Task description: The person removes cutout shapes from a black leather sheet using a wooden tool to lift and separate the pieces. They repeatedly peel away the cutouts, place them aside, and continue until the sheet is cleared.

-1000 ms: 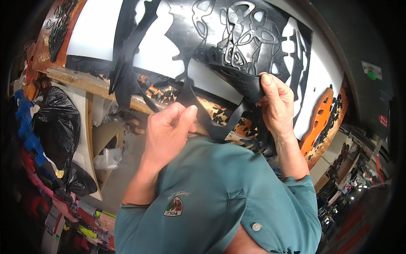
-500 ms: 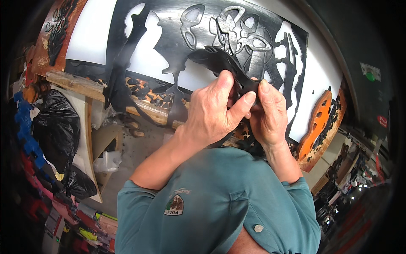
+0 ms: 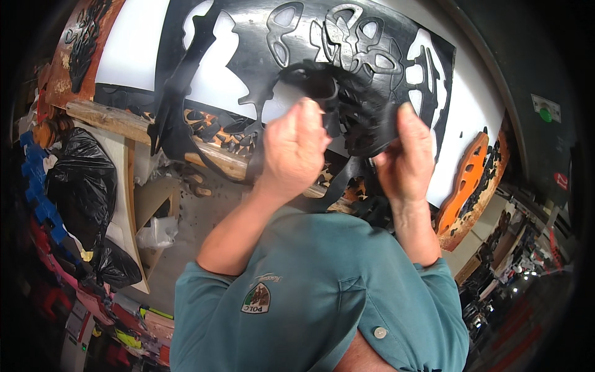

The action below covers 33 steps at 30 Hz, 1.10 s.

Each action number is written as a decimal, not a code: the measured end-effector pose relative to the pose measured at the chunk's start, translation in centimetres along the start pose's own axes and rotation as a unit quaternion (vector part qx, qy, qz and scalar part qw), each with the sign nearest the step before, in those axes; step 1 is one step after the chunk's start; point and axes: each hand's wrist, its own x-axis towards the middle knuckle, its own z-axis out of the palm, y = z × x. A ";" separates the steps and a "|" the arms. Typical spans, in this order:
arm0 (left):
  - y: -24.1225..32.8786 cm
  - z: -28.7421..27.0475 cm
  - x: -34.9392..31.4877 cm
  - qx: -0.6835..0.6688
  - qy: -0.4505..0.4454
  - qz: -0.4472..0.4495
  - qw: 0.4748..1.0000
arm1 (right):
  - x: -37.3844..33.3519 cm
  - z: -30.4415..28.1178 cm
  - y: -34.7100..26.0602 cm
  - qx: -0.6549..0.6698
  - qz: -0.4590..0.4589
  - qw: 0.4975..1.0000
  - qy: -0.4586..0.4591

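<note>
A black flexible cut-out piece [image 3: 367, 118] with openings through it hangs between my two hands, smeared by motion. My left hand [image 3: 292, 149] is closed at its left end, thumb uppermost. My right hand [image 3: 406, 162] pinches its right edge between thumb and fingers. Beneath and beyond them lies a large black sheet [image 3: 245, 25] with shaped holes cut through it. Shiny black loop-shaped pieces [image 3: 274, 32] rest on that sheet, some overlapping. A strip of the sheet's dark material droops over the near edge, below my hands.
A white board [image 3: 133, 46] supports the black sheet. Dark scraps [image 3: 226, 133] fill a trough along a wooden beam [image 3: 111, 121]. An orange template with holes [image 3: 463, 181] lies at right, beside more scraps. Black plastic bags [image 3: 83, 180] stand at left; a dark green machine body [image 3: 514, 68] borders the right.
My hands have moved apart from their close grip. The black piece has swung right and spread open between them.
</note>
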 end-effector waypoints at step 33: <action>1.4 -3.7 -1.7 -0.098 -0.259 -0.390 0.878 | -2.6 -8.2 -0.9 -0.650 -0.360 0.637 -0.204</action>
